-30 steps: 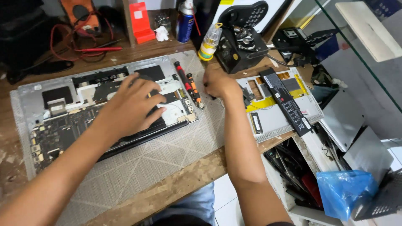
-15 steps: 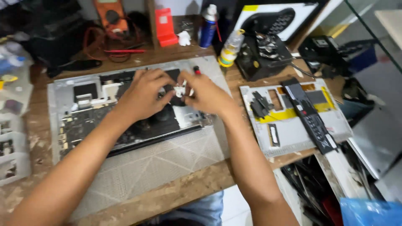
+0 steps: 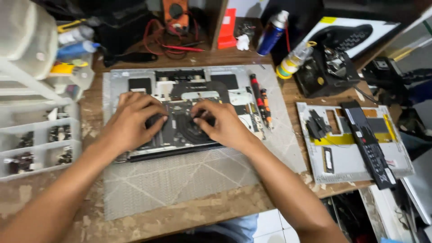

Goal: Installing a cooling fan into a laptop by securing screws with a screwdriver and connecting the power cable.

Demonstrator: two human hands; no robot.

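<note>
- Head view: I look down on an opened laptop [image 3: 180,105], its bottom cover off and its boards bare, lying on a grey cutting mat [image 3: 189,180] on a worn wooden bench [image 3: 189,216].
- My left hand [image 3: 130,123] rests palm down on the left half of the laptop, fingers curled narrow with the tips pressed on a dark part near the middle; I cannot tell whether they pinch anything.
- My right hand [image 3: 222,126] sits just beside it over the round black fan [image 3: 191,128], fingers bent and close together, touching the fan's edge; what they hold, if anything, is hidden.
- 2 screwdrivers [image 3: 262,101] with red and orange grips lie on the laptop's right edge, near my right hand.
- To the right, well apart, a grey cover panel [image 3: 346,157] carries a long black battery [image 3: 369,144].
- Behind the laptop stand a blue spray can [image 3: 272,33], a clear bottle [image 3: 294,58] and an orange multimeter [image 3: 175,11] with red leads.
- At the left edge, a clear parts organizer [image 3: 40,144] holds small dark bits.
</note>
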